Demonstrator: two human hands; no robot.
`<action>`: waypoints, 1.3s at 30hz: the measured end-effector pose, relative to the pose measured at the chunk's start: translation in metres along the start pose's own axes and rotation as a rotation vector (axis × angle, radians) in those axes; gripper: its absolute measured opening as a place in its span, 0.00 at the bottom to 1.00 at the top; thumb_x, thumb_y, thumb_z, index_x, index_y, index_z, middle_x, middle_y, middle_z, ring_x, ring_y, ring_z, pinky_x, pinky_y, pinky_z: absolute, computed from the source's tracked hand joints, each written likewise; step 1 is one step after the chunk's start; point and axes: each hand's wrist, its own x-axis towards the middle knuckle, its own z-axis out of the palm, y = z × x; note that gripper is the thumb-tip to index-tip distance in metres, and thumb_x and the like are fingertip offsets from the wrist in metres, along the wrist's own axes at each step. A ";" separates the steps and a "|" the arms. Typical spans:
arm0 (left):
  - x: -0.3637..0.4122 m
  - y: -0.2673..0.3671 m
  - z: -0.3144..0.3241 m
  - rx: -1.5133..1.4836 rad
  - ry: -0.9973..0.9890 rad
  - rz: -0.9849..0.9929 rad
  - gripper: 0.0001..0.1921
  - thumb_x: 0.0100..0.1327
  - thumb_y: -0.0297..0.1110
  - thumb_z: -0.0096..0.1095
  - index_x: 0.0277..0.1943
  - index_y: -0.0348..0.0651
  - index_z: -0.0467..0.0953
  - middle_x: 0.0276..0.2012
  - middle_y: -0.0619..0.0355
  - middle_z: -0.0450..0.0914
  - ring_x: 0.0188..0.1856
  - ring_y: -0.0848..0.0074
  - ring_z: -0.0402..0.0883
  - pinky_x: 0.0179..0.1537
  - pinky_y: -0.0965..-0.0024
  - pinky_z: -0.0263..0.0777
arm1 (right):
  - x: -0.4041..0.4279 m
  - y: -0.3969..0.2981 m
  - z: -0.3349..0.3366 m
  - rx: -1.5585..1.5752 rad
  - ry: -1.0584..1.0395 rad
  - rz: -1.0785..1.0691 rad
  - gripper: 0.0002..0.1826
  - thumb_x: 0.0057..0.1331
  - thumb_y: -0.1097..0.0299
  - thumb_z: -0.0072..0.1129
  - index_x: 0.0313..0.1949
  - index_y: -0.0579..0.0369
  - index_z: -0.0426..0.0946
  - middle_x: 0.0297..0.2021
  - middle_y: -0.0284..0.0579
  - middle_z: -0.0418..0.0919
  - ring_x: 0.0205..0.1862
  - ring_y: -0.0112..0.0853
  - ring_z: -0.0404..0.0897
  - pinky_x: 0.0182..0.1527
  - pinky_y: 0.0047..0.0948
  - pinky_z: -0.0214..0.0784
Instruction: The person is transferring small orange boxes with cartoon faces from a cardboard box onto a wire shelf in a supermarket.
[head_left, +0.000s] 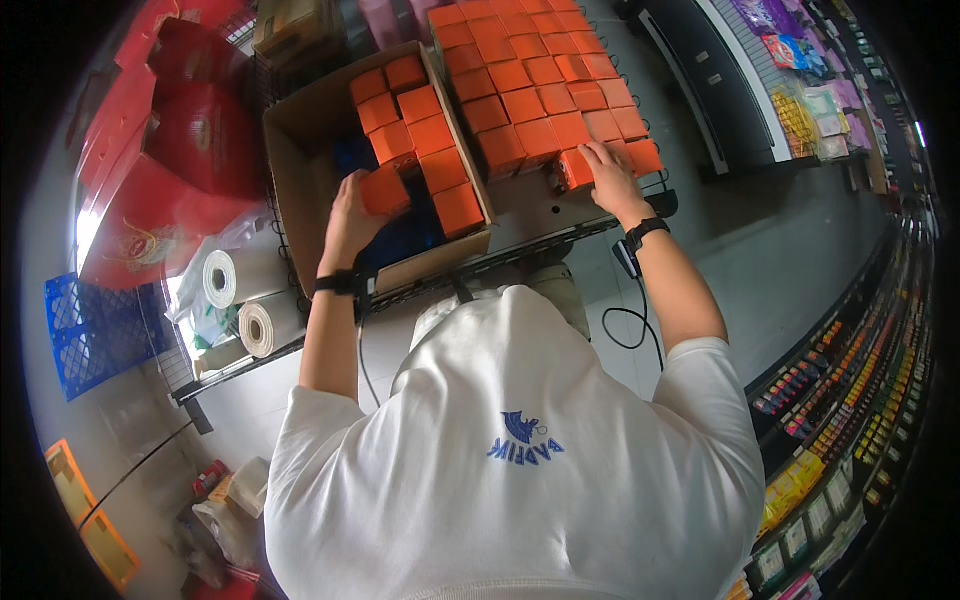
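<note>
My left hand (352, 217) grips a small orange box (385, 190) over the open cardboard carton (465, 246). More orange boxes (437, 171) stand in two columns along the carton's right side, and a dark blue surface (397, 240) shows at its bottom. To the right, my right hand (616, 184) has its fingers on a front orange box (577, 169), which sits slightly forward of the packed rows of orange boxes (536, 97). My right thumb is hidden. Both wrists wear black straps with small cabled devices.
The wire shelf (525, 251) has a raised front edge close to my body. Red bags or boxes (202, 142) and white rolls (259, 277) crowd the left. Below them hangs a blue plastic crate (82, 330). Stocked display racks (840, 375) line the right, and a loose cable (637, 337) dangles near my right arm.
</note>
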 end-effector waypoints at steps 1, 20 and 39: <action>0.003 -0.005 0.012 -0.013 -0.014 -0.008 0.41 0.52 0.45 0.83 0.64 0.35 0.69 0.58 0.43 0.77 0.58 0.50 0.79 0.57 0.57 0.77 | 0.005 0.000 0.003 -0.041 0.069 -0.031 0.35 0.61 0.73 0.67 0.69 0.52 0.67 0.71 0.43 0.64 0.72 0.45 0.63 0.70 0.42 0.64; -0.009 0.108 -0.034 -0.636 -0.050 0.026 0.56 0.47 0.23 0.84 0.78 0.43 0.55 0.74 0.49 0.65 0.62 0.61 0.79 0.58 0.61 0.79 | -0.018 -0.153 -0.214 0.617 0.348 -0.524 0.44 0.49 0.65 0.81 0.66 0.56 0.70 0.58 0.51 0.77 0.56 0.42 0.80 0.60 0.37 0.74; -0.035 0.030 -0.072 -0.773 0.056 -0.093 0.44 0.46 0.18 0.81 0.67 0.35 0.66 0.61 0.48 0.77 0.53 0.70 0.84 0.51 0.68 0.83 | -0.012 0.016 -0.044 0.206 0.194 0.092 0.28 0.69 0.60 0.63 0.65 0.54 0.69 0.63 0.50 0.73 0.62 0.49 0.76 0.58 0.47 0.75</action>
